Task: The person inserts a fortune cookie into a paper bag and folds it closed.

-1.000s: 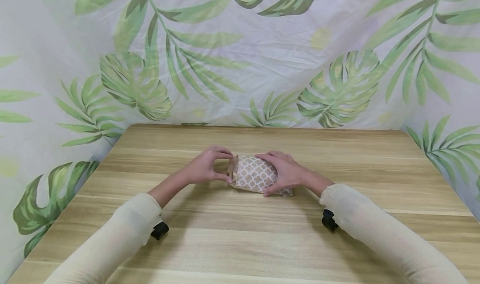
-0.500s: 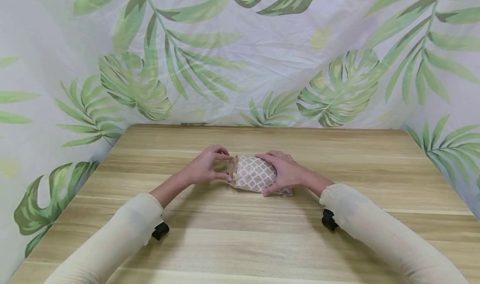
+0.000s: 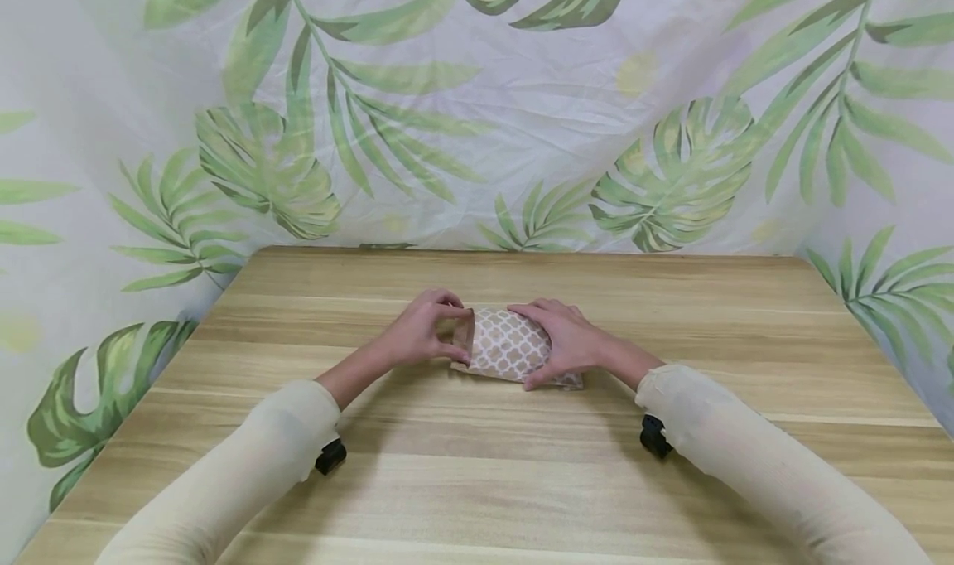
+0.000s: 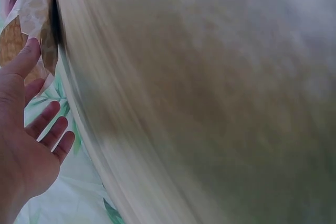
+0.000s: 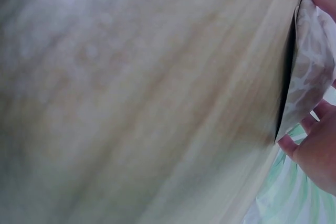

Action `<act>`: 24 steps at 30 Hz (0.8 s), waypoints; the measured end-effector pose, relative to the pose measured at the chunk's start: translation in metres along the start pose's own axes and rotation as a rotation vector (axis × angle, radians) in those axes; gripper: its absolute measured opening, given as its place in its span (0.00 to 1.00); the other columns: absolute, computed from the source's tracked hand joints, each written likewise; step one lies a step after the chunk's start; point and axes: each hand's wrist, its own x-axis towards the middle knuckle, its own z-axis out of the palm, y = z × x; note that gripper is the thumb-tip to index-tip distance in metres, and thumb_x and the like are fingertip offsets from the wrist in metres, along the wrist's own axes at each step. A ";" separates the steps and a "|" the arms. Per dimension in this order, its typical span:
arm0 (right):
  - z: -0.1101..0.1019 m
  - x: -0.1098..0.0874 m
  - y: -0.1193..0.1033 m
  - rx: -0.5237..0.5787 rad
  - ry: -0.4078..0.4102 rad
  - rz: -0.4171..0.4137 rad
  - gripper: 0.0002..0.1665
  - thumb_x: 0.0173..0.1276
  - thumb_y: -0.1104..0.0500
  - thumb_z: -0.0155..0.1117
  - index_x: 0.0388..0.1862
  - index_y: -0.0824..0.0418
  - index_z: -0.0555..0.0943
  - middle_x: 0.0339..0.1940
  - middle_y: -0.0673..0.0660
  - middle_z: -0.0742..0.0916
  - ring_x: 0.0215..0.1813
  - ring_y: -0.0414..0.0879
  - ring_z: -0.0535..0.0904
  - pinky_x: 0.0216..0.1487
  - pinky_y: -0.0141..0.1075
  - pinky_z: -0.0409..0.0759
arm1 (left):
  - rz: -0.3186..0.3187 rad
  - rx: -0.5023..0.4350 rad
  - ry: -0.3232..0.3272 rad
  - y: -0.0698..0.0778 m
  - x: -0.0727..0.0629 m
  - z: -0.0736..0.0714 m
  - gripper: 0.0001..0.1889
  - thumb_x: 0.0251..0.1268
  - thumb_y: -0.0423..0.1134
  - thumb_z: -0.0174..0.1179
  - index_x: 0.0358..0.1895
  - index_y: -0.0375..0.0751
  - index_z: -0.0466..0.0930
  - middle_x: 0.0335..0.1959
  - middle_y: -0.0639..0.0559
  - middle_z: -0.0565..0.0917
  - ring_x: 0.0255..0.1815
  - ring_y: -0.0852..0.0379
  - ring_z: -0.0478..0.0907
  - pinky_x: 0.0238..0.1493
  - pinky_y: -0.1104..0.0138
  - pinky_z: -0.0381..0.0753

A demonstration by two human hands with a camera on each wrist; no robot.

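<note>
A brown paper bag with a white lattice print lies on its side on the table, its mouth turned left. Across its right part, my right hand grips it with thumb and fingers spread to either edge. My left hand is at the mouth, thumb on the near edge and forefinger on the far edge. In the left wrist view the thumb lies against the bag, and the other fingers extend loosely. A brown, grid-textured patch shows at the mouth; what it is, I cannot tell. The right wrist view shows the bag bulging.
The wood-grain table runs back to a leaf-printed cloth hanging behind and at both sides. Small black devices sit under the left cuff and right cuff.
My left hand has shifted slightly right, its fingertips now further over the bag's mouth. The brown part at the mouth shows less. My right hand and the bag's body have stayed put.
</note>
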 end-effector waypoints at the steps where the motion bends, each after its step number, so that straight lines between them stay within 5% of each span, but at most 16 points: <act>1: 0.000 0.000 0.000 0.000 -0.001 -0.001 0.70 0.42 0.38 0.87 0.81 0.60 0.64 0.68 0.66 0.77 0.71 0.62 0.70 0.71 0.63 0.64 | 0.003 0.004 0.003 0.001 0.000 0.001 0.38 0.42 0.48 0.85 0.58 0.31 0.85 0.54 0.39 0.82 0.58 0.40 0.75 0.63 0.48 0.74; 8: 0.000 -0.001 0.000 -0.006 -0.006 0.017 0.71 0.42 0.38 0.87 0.82 0.60 0.63 0.70 0.66 0.76 0.72 0.62 0.69 0.72 0.63 0.63 | -0.011 0.001 -0.015 0.005 -0.001 0.001 0.37 0.46 0.47 0.84 0.60 0.31 0.84 0.56 0.39 0.81 0.58 0.41 0.74 0.61 0.49 0.75; 14: -0.002 -0.002 -0.002 -0.005 0.007 0.053 0.71 0.42 0.37 0.87 0.81 0.60 0.63 0.71 0.68 0.76 0.73 0.65 0.68 0.72 0.65 0.62 | -0.002 -0.104 0.000 0.003 -0.006 -0.004 0.29 0.54 0.42 0.80 0.58 0.33 0.86 0.55 0.39 0.80 0.58 0.41 0.75 0.61 0.47 0.76; 24: -0.008 -0.009 -0.001 0.047 0.039 0.074 0.61 0.54 0.36 0.80 0.80 0.62 0.67 0.71 0.67 0.78 0.72 0.64 0.72 0.70 0.63 0.68 | -0.081 -0.212 0.037 -0.001 -0.017 -0.022 0.20 0.65 0.35 0.72 0.57 0.29 0.84 0.55 0.38 0.81 0.58 0.36 0.78 0.54 0.43 0.80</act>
